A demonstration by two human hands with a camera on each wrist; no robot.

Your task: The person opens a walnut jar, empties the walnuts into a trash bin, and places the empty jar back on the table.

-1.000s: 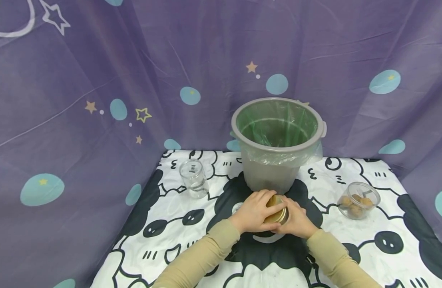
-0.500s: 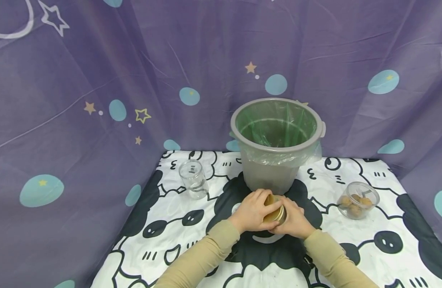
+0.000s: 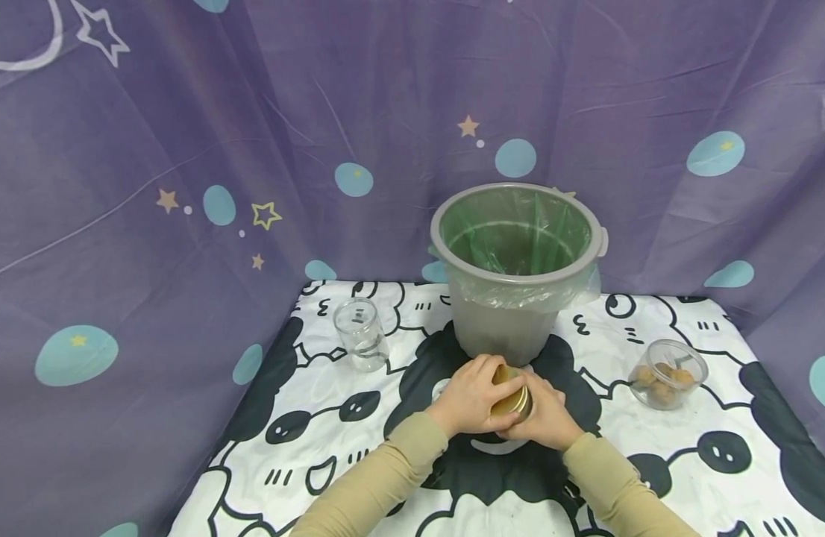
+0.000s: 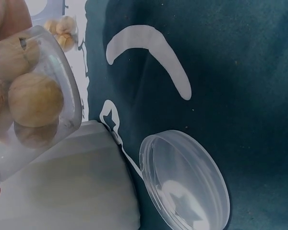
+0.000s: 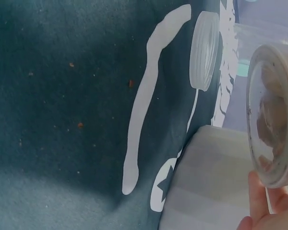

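Both hands hold a clear jar with a gold-coloured top (image 3: 511, 403) just in front of the bin. My left hand (image 3: 471, 397) grips its left side, with fingers over the top's far edge. My right hand (image 3: 541, 412) grips the right side, its thumb hidden. In the left wrist view, round brown walnut-like pieces (image 4: 36, 99) show through the tilted jar wall. The right wrist view shows the jar's clear base (image 5: 273, 115) raised off the cloth, with fingertips beneath it. A clear round lid (image 4: 216, 191) lies on the dark cloth print below.
A grey bin (image 3: 500, 328) with a green liner (image 3: 553, 235) stands directly behind the hands. At the left is a clear jar (image 3: 362, 339); at the right, another clear jar (image 3: 667, 373) holds several brown pieces. Purple curtains (image 3: 399, 89) surround the cloth-covered table (image 3: 513, 514).
The right hand and the gold-topped jar have shifted slightly left, and the jar top has turned a little. Both hands keep their hold; the bin and other jars stay put.
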